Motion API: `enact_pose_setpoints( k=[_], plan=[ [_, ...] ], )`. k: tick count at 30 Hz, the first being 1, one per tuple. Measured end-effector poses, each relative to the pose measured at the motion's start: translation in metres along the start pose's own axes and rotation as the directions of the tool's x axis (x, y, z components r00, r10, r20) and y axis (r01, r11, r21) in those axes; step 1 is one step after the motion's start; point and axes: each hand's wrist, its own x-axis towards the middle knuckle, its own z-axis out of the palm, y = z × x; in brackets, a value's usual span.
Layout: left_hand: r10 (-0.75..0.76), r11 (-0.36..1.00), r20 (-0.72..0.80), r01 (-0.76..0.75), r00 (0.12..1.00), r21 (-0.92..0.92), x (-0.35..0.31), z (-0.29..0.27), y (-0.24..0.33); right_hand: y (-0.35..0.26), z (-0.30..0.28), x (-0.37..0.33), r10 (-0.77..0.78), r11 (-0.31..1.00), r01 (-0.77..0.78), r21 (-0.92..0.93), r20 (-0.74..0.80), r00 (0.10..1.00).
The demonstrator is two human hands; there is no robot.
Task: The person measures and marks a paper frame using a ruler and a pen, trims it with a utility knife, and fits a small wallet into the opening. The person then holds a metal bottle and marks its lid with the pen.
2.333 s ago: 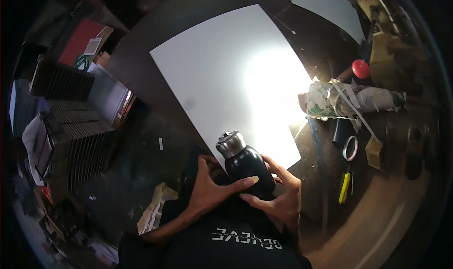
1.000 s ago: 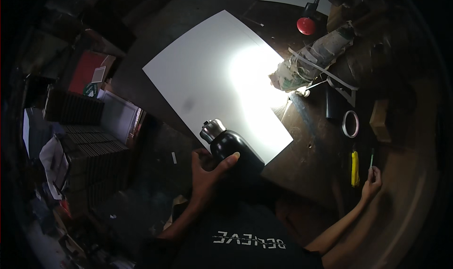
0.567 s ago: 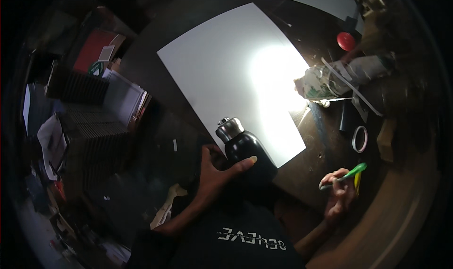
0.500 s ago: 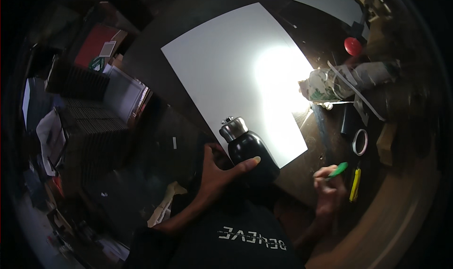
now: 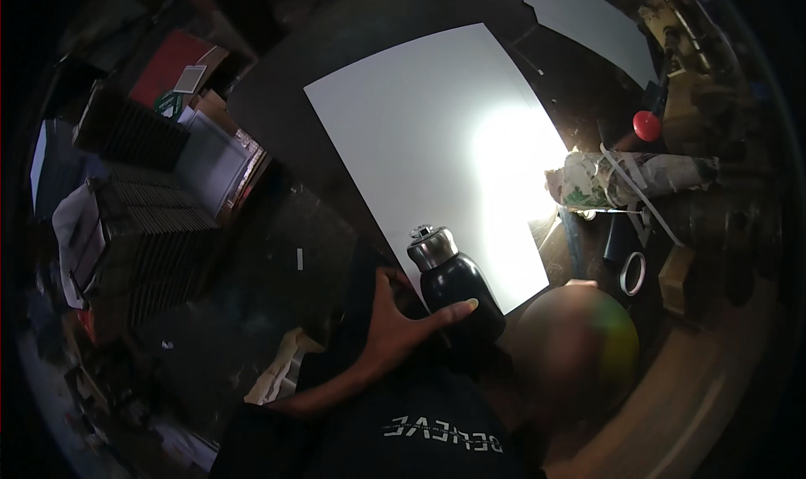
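My left hand (image 5: 403, 332) is closed around a black bottle (image 5: 457, 290) with a silvery neck and cap. Its thumb lies across the bottle's side, while the other fingers are partly hidden in shadow. The bottle leans over the lower edge of a large white sheet (image 5: 403, 126). To the right of the bottle, my right hand (image 5: 567, 332) is covered by a round smear, so its fingers cannot be made out. Blurred green and yellow patches show at the smear's right side.
A lamp wrapped in patterned cloth (image 5: 613, 181) throws bright light on the sheet. Near it are a tape roll (image 5: 633, 274), a wooden block (image 5: 676, 280) and a red knob (image 5: 646, 126). Stacked dark panels (image 5: 155, 206) stand at left. Another pale sheet (image 5: 592, 26) lies far right.
The whole scene has shifted slightly right and down in the view. My left hand keeps hold of the bottle. My right hand, earlier seen with a small green object, is now smeared over.
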Motion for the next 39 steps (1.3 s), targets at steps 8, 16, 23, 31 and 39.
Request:
enact_pose_setpoints(
  k=[8,16,23,31,39],
  plan=[
    [0.010,0.996,-0.035,-0.006,0.999,0.094,0.000,0.004,0.009,-0.041,0.029,0.061,-0.035,0.999,0.024,0.046,0.236,0.971],
    [-0.031,0.999,-0.025,0.032,0.999,0.009,0.003,0.000,0.005,-0.037,0.074,0.105,-0.053,0.992,0.103,-0.072,0.500,0.865],
    [-0.083,0.996,0.040,0.084,0.996,-0.029,0.008,-0.001,0.008,-0.040,0.093,0.125,-0.132,0.967,0.234,-0.100,0.589,0.797],
    [-0.060,0.997,0.082,0.064,0.995,-0.045,0.013,-0.004,0.004,-0.037,0.095,0.131,-0.184,0.952,0.294,-0.083,0.614,0.768],
    [-0.057,0.994,0.092,0.065,0.994,-0.091,0.013,-0.002,0.011,-0.052,0.100,0.137,-0.047,0.982,0.138,-0.131,0.536,0.843]
  ],
)
